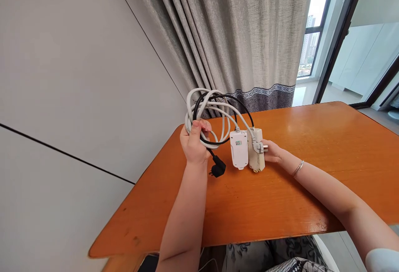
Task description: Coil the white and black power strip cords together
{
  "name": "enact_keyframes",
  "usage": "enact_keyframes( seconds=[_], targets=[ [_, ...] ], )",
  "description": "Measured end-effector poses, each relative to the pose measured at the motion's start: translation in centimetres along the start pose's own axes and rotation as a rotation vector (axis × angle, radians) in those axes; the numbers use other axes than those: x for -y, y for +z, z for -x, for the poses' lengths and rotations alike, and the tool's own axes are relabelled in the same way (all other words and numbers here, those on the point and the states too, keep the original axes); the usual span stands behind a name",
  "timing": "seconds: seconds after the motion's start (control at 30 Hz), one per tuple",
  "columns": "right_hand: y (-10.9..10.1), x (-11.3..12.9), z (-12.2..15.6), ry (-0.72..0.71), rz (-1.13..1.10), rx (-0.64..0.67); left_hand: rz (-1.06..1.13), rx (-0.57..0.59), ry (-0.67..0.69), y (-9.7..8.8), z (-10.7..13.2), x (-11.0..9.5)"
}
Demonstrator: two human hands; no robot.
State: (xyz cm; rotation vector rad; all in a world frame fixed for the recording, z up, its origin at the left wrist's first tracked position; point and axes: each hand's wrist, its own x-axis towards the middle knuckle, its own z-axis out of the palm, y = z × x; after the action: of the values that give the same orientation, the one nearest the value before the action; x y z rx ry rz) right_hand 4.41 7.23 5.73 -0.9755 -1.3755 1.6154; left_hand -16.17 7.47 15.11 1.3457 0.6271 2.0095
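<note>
Coiled white and black power cords [225, 105] are gathered in my left hand [195, 141], its fingers wrapped round the loops. A black plug [218, 166] dangles below that hand, prongs to the left. To the right of the coil, a white power strip [239, 150] hangs with its labelled back towards me. Beside it is a cream power strip [256, 165], and a white plug [259, 147] lies across its front. My right hand [272, 151] grips the cream strip from its right side; its fingertips are partly hidden behind it.
An orange-brown wooden table [311, 193] lies under my hands. A white panelled wall [77, 77] borders it on the left, and a grey curtain [249, 31] hangs behind. A dark-framed sliding door [339, 35] stands at the far right.
</note>
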Motion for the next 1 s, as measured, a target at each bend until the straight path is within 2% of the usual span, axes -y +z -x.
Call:
enact_keyframes(
  seconds=[0.1, 0.17, 0.27, 0.37, 0.5, 0.6, 0.73, 0.83, 0.93, 1.0],
  targets=[
    [0.3, 0.1, 0.5, 0.150, -0.401, 0.001, 0.015, 0.008, -0.044, 0.0, 0.1, 0.1],
    [0.8, -0.2, 0.4, 0.195, -0.569, 0.052, -0.002, 0.007, -0.065, 0.1, 0.1, 0.4],
    [1.9, -1.1, -0.1, 0.189, -0.750, 0.117, -0.138, -0.016, -0.087, 0.1, 0.1, 0.9],
    [2.5, -2.2, -0.8, 0.150, -0.871, 0.074, -0.350, 0.005, -0.099, -0.1, 0.2, 1.2],
    [2.1, -2.6, -1.0, 0.160, -0.941, 0.074, -0.424, 0.069, -0.146, -0.3, 0.2, 1.8],
    [1.7, -2.5, -0.7, 0.146, -0.957, 0.079, -0.417, 0.070, -0.212, -0.3, 0.0, 2.3],
    [1.8, -2.7, -0.9, 0.126, -0.882, 0.029, -0.437, 0.053, -0.270, 0.0, 0.1, 3.2],
    [2.4, -3.5, -1.5, 0.142, -0.779, -0.010, -0.518, 0.084, -0.256, 0.6, 1.0, 4.3],
    [3.1, -4.5, -2.1, 0.178, -0.726, -0.065, -0.637, 0.185, -0.243, 1.7, 2.6, 5.6],
    [3.4, -5.1, -2.4, 0.190, -0.725, -0.101, -0.746, 0.319, -0.239, 2.4, 3.9, 6.4]
  ],
)
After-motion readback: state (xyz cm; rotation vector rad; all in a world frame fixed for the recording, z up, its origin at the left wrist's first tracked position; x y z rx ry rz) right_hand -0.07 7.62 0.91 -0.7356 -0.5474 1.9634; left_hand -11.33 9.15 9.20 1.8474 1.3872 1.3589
